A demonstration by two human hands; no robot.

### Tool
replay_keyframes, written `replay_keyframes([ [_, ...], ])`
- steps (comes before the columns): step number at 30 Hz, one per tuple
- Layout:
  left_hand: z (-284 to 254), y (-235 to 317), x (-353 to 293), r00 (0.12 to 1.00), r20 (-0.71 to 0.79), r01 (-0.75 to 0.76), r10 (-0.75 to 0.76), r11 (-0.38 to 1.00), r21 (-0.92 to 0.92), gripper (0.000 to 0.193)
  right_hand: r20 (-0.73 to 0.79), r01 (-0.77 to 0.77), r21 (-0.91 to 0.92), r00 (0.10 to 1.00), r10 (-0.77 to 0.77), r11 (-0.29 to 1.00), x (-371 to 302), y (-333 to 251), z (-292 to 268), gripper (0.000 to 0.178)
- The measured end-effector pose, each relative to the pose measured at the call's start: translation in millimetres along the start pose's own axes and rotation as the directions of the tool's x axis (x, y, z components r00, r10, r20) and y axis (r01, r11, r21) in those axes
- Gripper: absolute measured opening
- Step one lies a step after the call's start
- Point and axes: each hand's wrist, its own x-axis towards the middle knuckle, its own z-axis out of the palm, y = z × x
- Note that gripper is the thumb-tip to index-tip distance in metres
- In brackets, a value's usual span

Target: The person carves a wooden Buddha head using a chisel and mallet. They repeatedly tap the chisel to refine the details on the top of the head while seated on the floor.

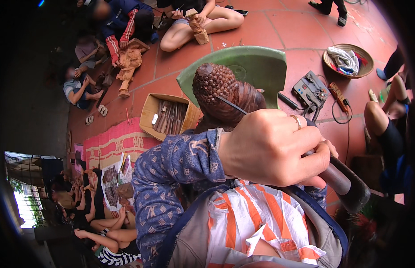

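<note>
A dark brown carved wooden head [227, 91] with bumpy curls stands before me, leaning against a green plastic chair [261, 62]. My left hand [274, 147], ringed on one finger, closes around a carving tool. The tool's thin dark blade [232, 104] reaches the carving just below the curls. A dark rounded handle [334, 176] sticks out beneath my fingers toward the lower right; whether it belongs to the same tool I cannot tell. Behind it, curled fingers of my right hand [331, 148] show in part, the rest hidden. An orange-and-white striped cloth [256, 219] lies across my lap.
Left of the carving, a cardboard box [147, 118] holds several chisels. More tools [111, 187] lie near a pink mat [120, 145]. To the right are a grey electrical box [311, 89], a power strip [339, 94] and a basket [368, 56] of cloths. People sit around, some with carvings [129, 64].
</note>
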Motion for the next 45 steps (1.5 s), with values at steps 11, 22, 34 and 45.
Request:
replay_keyframes([
  [11, 18.9, 2.3, -1.3, 0.971, -0.128, -0.196, 0.203, 0.978, 0.068, 0.021, -0.016, -0.028, -0.008, 0.999, 0.028, 1.000, -11.3, 2.0, 4.2, 0.018],
  [22, 8.0, -2.1, -7.9, 0.993, -0.026, -0.118, 0.119, 0.993, 0.028, 0.034, -0.036, -0.049, 0.003, 0.998, 0.049, 0.999, -28.8, 13.4, 7.5, 0.023],
  [34, 5.3, -1.6, -3.8, 0.987, -0.115, -0.104, 0.110, 0.993, 0.052, 0.035, -0.125, -0.146, 0.040, 0.981, 0.150, 0.989, -44.2, 21.0, -10.3, 0.031],
  [45, 16.7, -5.1, -3.6, 0.968, -0.226, -0.108, 0.108, 0.994, 0.016, 0.033, -0.194, 0.020, 0.294, 0.980, 0.039, 0.955, -60.7, 40.0, -30.2, 0.040],
])
